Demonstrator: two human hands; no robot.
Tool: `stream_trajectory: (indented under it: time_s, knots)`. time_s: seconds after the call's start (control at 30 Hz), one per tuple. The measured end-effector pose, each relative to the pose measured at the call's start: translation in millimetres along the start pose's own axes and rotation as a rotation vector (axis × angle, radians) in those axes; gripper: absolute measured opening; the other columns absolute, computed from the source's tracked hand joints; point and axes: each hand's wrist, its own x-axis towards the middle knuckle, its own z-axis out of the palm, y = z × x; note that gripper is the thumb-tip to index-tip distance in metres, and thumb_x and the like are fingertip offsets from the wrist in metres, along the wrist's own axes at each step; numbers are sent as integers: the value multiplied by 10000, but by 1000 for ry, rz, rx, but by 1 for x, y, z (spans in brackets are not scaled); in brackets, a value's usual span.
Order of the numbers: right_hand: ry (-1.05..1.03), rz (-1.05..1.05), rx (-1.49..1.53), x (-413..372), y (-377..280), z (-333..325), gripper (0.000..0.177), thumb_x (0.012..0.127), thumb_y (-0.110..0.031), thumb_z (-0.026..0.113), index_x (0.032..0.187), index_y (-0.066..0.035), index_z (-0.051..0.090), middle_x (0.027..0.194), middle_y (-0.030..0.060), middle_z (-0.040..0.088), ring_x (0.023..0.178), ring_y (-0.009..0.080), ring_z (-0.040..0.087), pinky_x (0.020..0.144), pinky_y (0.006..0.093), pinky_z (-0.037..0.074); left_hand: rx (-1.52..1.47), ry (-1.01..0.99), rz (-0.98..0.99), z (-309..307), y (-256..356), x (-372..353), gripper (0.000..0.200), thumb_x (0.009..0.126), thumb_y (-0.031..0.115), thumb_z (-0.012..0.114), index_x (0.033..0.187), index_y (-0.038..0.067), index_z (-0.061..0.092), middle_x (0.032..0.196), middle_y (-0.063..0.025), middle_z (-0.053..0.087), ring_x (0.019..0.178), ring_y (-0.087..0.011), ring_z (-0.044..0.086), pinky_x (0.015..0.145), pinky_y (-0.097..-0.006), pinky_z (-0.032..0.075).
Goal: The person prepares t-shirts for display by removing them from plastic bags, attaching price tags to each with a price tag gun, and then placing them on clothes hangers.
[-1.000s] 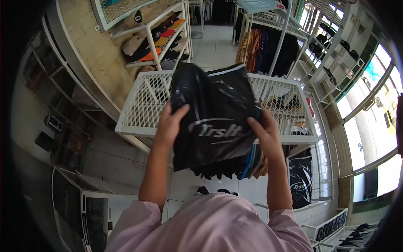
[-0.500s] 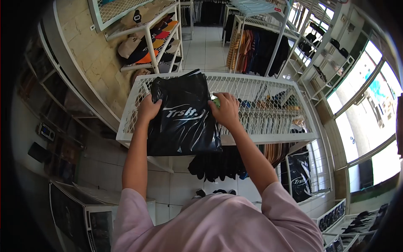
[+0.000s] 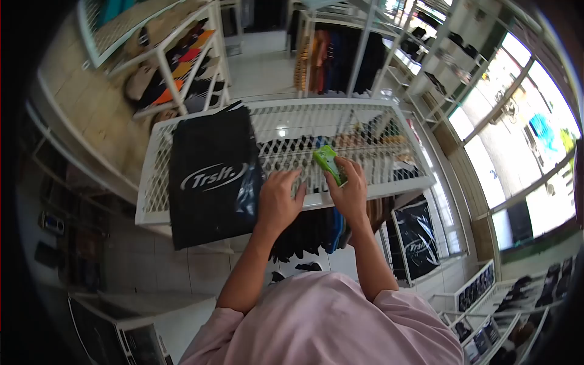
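Observation:
My right hand grips a small bright green packet with pale printing, thumb on one side and fingers on the other. Beside it, my left hand hovers over the front part of the white mesh rack top; its thumb and fingers are apart and hold nothing. The black plastic bag with white "Trslt." lettering lies flat on the rack's left side, its lower edge hanging past the front rail. My left hand is close to the bag's right edge.
Garments hang below the mesh. A shelf of caps stands at the back left, and a clothes rail at the back. Another black bag with lettering is at the right, near the windows.
My left hand has let go of the bag and moved right. My right hand now holds the green packet up over the mesh. The view has shifted, placing the bag further left.

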Motion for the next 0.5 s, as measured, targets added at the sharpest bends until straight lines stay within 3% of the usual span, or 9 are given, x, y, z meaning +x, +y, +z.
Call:
stream_trajectory:
  time_s: [0.27, 0.37, 0.5]
  knots:
    - [190, 204, -320, 18, 118, -117, 419, 861, -223, 804, 1225, -37, 709, 1181, 199, 694, 1137, 412, 644, 1020, 499, 492, -147, -262, 124, 119, 63, 23, 307, 943, 196, 743, 1195, 20, 756, 1125, -180, 744, 1093, -376, 687, 973, -468, 542]
    - [202, 205, -330, 20, 145, -128, 427, 862, -242, 807, 1235, -55, 710, 1200, 194, 691, 1160, 403, 639, 1031, 491, 487, -156, -262, 139, 133, 73, 27, 313, 947, 204, 739, 1201, 22, 757, 1118, -179, 745, 1097, -378, 685, 976, -469, 539]
    - [203, 137, -417, 21, 131, -131, 449, 871, -287, 808, 1254, -73, 710, 1292, 185, 668, 1212, 406, 612, 1064, 506, 447, -162, -224, 99, 111, 76, 19, 302, 932, 161, 762, 1195, 14, 758, 1089, -185, 751, 1075, -375, 700, 950, -459, 546]
